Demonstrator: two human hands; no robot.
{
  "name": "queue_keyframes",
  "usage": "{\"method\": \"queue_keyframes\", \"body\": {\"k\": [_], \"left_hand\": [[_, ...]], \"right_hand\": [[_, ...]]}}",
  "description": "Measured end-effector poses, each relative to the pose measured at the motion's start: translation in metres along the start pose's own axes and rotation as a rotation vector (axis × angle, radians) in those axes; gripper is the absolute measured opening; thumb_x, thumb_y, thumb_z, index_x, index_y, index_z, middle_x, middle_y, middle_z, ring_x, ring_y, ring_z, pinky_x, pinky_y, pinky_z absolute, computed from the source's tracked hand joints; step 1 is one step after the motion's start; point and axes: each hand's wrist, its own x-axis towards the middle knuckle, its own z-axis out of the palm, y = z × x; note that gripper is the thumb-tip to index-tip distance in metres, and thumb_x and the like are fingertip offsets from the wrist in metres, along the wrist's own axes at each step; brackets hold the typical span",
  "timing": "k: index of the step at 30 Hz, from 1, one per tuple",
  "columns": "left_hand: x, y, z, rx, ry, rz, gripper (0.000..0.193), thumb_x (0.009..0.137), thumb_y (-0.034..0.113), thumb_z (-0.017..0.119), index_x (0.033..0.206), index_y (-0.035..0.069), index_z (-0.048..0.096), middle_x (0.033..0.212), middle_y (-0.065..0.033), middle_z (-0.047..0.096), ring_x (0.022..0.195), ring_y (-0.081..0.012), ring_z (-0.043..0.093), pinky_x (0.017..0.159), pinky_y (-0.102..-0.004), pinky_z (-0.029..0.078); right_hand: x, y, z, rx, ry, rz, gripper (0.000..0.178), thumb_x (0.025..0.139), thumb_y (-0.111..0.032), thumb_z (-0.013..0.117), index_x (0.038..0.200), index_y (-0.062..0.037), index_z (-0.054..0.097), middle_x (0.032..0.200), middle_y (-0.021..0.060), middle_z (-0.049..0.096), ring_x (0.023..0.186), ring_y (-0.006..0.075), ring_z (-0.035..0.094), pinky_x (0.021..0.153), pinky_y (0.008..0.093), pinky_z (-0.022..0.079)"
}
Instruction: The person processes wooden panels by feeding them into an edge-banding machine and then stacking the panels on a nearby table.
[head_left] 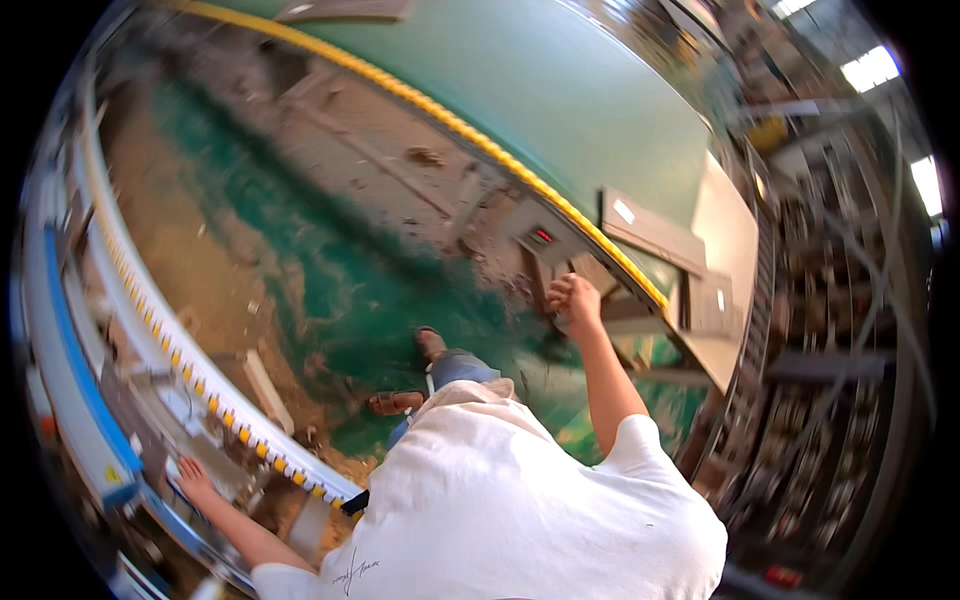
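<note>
My right hand (573,300) is stretched forward and curled into a fist at the edge of a green machine table (560,90) with a yellow border strip (470,135). A small grey part (560,322) shows under the fist; what kind of part it is I cannot tell. My left hand (195,478) rests with fingers spread on the grey top of a curved machine frame (150,400) at the lower left, holding nothing. This frame has a yellow-and-white striped rail (190,365) and a blue band (80,360). My white shirt fills the lower middle.
A grey box with a small red light (540,236) sits just beyond my right hand. Flat grey panels (650,230) lie on the table. The worn green floor (330,270) carries sawdust and a wood scrap (265,390). My sandalled feet (415,375) stand between the two machines.
</note>
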Motion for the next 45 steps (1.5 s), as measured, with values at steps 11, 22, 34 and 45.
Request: {"method": "queue_keyframes", "body": {"k": [11,22,34,45], "left_hand": [[-0.534,-0.443,0.339,1.029,-0.984,-0.326,0.046,0.099,0.025,0.062,0.137,0.001,0.050,0.128,-0.0154,0.063,0.107,-0.0245,0.066,0.090,-0.0336,0.053],[-0.926,-0.679,0.419,1.323,-2.030,-0.137,0.036,0.094,0.026,0.066,0.119,0.001,0.064,0.111,-0.0136,0.072,0.103,-0.0219,0.069,0.090,-0.0335,0.053],[-0.947,-0.680,0.391,1.247,-2.168,-0.231,0.034,0.090,0.030,0.065,0.112,0.003,0.067,0.105,-0.0129,0.073,0.099,-0.0275,0.069,0.087,-0.0378,0.053],[-0.723,-0.462,0.493,1.033,-1.860,0.480,0.072,0.087,0.057,0.068,0.136,0.006,0.054,0.136,-0.0180,0.057,0.126,-0.0324,0.053,0.106,-0.0415,0.041]], "right_hand": [[0.169,-0.063,-0.479,0.010,1.284,-0.005,0.048,0.085,-0.031,0.070,0.117,0.0031,0.059,0.113,0.0197,0.068,0.102,0.0369,0.065,0.084,0.0477,0.053],[0.140,-0.088,-0.575,0.512,0.541,0.078,0.032,0.092,-0.032,0.072,0.107,-0.0049,0.064,0.093,0.0036,0.064,0.068,0.0166,0.058,0.051,0.0296,0.048],[-0.128,-0.215,-0.621,-0.335,0.757,-0.233,0.042,0.087,-0.020,0.071,0.118,0.0073,0.067,0.102,0.0206,0.070,0.090,0.0294,0.064,0.087,0.0401,0.053],[-0.088,-0.312,-0.303,-0.744,-0.542,-0.505,0.045,0.080,-0.040,0.077,0.080,0.0036,0.065,0.066,-0.0048,0.053,0.063,0.0047,0.042,0.055,0.0237,0.028]]}}
